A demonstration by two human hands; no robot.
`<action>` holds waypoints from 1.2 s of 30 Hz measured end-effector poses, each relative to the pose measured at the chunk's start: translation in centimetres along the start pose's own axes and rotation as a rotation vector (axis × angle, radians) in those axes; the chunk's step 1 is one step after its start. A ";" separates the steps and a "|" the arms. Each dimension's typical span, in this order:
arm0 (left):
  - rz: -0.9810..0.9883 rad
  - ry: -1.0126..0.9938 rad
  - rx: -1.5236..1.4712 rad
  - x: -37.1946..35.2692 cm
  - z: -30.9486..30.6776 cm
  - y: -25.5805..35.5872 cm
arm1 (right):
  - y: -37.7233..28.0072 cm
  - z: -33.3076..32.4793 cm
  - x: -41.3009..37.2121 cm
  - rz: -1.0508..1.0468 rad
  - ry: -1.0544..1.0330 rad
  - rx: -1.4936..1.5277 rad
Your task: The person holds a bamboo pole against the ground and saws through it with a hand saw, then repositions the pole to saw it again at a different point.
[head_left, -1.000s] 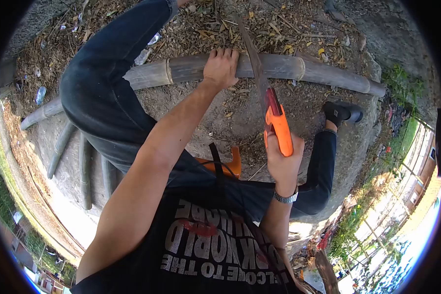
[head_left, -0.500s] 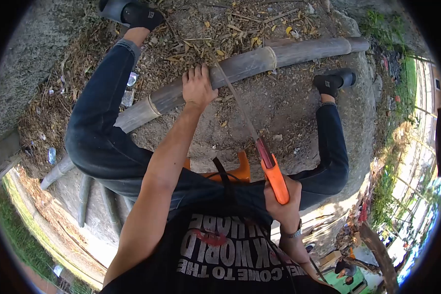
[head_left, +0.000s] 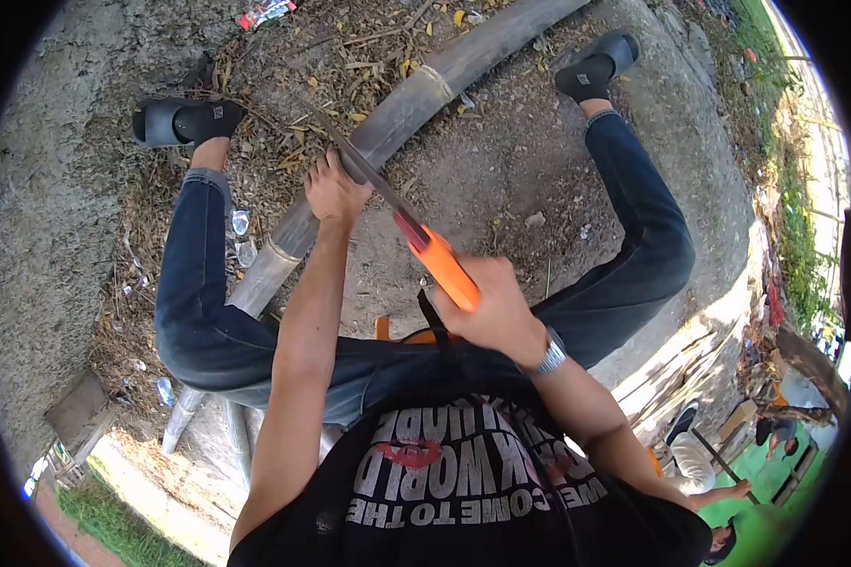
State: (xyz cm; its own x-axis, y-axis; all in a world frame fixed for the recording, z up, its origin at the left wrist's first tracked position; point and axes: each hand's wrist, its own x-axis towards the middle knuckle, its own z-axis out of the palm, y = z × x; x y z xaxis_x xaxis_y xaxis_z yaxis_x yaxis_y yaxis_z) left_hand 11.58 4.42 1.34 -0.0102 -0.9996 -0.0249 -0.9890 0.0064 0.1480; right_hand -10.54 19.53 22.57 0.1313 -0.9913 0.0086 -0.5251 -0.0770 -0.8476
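Observation:
A long grey bamboo pole (head_left: 402, 118) runs diagonally over the ground between my spread legs. My left hand (head_left: 336, 189) lies on top of it, fingers over the far side. Close to those fingers, the blade of a handsaw (head_left: 355, 156) crosses the pole. Its orange handle (head_left: 447, 271) is in my right hand (head_left: 494, 307), with the fingers wrapped round it. The tip of the blade extends beyond the pole over dry leaves.
More bamboo poles (head_left: 237, 437) lie at the lower left. An orange seat (head_left: 425, 335) shows under me. Bits of clear plastic (head_left: 240, 222) and a red wrapper (head_left: 267, 13) lie on the dirt. Other people, one with an arm (head_left: 723, 494) extended, are at the lower right.
The view has turned, so the pole looks steeper. My right hand and the saw have moved forward and to the left, and more of the blade reaches past the pole. My left hand stays on it.

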 end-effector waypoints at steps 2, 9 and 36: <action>0.031 0.022 -0.010 1.1 1.1 -1.3 | 3.0 3.0 2.7 -0.120 0.062 -0.029; 0.102 0.187 0.074 0.5 0.5 0.2 | -1.2 -4.2 -6.1 0.112 0.012 0.116; 0.179 0.120 0.084 0.5 3.4 -2.9 | 3.0 4.1 5.8 0.091 -0.113 0.011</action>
State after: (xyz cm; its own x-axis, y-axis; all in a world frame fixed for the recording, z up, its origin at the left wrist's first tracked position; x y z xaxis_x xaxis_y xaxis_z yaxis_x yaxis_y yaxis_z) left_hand 13.89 3.96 -2.49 -0.1742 -0.9782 0.1126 -0.9818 0.1814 0.0566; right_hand -7.90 14.00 17.94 0.1779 -0.9757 -0.1282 -0.5298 0.0148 -0.8480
